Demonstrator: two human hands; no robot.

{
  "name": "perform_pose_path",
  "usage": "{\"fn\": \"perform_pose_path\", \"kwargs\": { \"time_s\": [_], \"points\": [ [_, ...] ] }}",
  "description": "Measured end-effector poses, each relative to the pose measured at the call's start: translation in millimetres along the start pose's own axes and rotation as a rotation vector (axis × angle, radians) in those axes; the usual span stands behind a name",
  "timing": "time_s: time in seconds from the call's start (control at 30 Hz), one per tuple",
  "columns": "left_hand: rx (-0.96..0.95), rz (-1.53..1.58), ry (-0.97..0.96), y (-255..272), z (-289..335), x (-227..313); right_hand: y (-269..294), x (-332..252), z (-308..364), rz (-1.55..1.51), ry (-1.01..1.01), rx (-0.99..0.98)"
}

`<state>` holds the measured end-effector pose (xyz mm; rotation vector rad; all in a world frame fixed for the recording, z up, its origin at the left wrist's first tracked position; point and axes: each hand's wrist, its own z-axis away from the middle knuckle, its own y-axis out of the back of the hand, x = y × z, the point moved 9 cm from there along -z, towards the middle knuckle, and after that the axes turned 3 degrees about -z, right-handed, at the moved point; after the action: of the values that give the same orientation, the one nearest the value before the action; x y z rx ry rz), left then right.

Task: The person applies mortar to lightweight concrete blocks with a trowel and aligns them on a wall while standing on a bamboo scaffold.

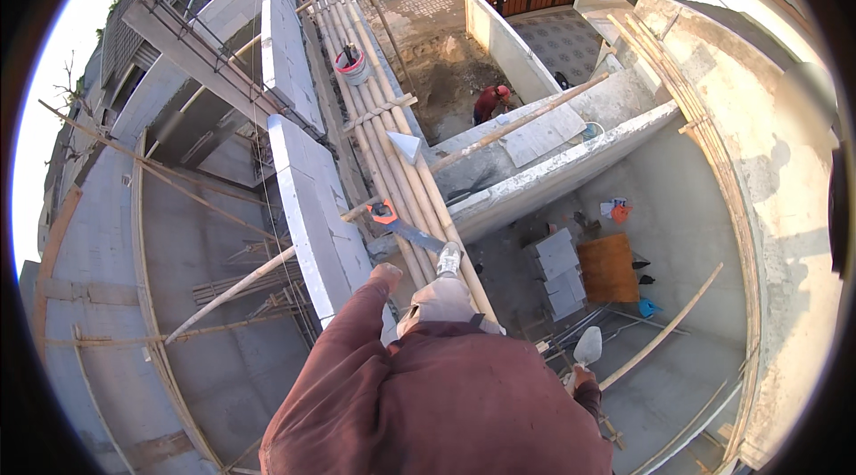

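Right hand (582,379) wraps its grip around a trowel (588,346), bamboo poles (385,163) likely demanding careful footing; left hand (388,274), grip impossible to tell

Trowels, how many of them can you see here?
1: the trowel is in the right hand, out to the right of the person's body. Others may be hidden, for instance inside the bucket ahead.

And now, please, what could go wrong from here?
The saw lies across the bamboo poles right by the shoe, so a step might knock it down.
The right hand holds the trowel out to the side, high up; it could fall if the grip slips.
The bucket stands on the same round poles and might tip.
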<state>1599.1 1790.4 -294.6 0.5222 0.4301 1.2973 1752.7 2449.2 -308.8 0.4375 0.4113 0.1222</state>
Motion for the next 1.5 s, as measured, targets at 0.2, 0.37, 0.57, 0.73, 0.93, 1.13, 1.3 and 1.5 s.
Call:
{"fn": "perform_pose_path", "kwargs": {
  "time_s": [0.2,0.37,0.57,0.73,0.93,1.13,1.3,1.5],
  "points": [
    [-0.094,0.246,0.198,-152,20,-83,-108,-195,44,0.231,0.214,-0.102],
    [-0.07,0.367,0.158,-151,5,-91,-179,-299,27,0.249,0.407,-0.211],
    [0.274,1.339,0.487,-157,-10,-163,-207,-406,26,0.338,0.43,-0.139],
    [0.335,1.602,0.58,-72,-2,-207,-191,-417,13,0.236,0.346,-0.07],
    [0.303,1.707,0.679,-70,16,-246,-218,-360,1,0.354,0.15,-0.129],
    [0.19,1.785,0.796,-80,42,-246,-274,-374,31,0.624,0.001,-0.148],
    [-0.064,1.055,0.674,-49,30,-292,-335,-418,-10,0.727,-0.097,-0.228],
    [0.319,1.964,0.837,-46,16,-393,-463,-614,-27,0.3,0.212,-0.332]
  ]
}}
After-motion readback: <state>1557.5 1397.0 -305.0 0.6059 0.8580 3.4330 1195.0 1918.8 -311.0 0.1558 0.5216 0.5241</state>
